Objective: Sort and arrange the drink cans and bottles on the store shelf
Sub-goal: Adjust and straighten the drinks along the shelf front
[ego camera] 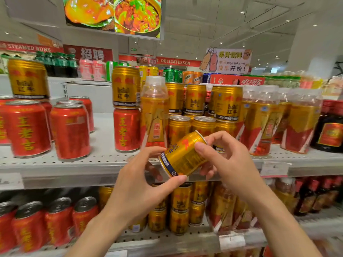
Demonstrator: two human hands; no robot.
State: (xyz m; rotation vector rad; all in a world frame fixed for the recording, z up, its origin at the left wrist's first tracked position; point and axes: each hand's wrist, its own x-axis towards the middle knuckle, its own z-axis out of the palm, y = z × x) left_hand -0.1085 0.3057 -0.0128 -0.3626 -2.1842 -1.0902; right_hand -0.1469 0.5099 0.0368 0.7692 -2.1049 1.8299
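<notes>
Gold can (182, 154) held tilted in front of the upper shelf (104, 162) edge. Left hand (141, 186) pinches its lower end; right hand (228, 160) grips its upper end, fingers curled. Red cans (70, 130) stand left.

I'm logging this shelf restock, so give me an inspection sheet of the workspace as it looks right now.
Surface: grey perforated upper shelf, price tags on its front edge; a lower shelf below.
Job's things: gold can tilted, held off the shelf; red cans left, stacked gold cans centre, gold-label bottles right.
Clutter: one gold can on a red can; one bottle stands among the cans.
Hands: left hand and right hand both grip the tilted can.
Cables: nothing seen.
Surroundings: store aisle, food poster, juice sign.
</notes>
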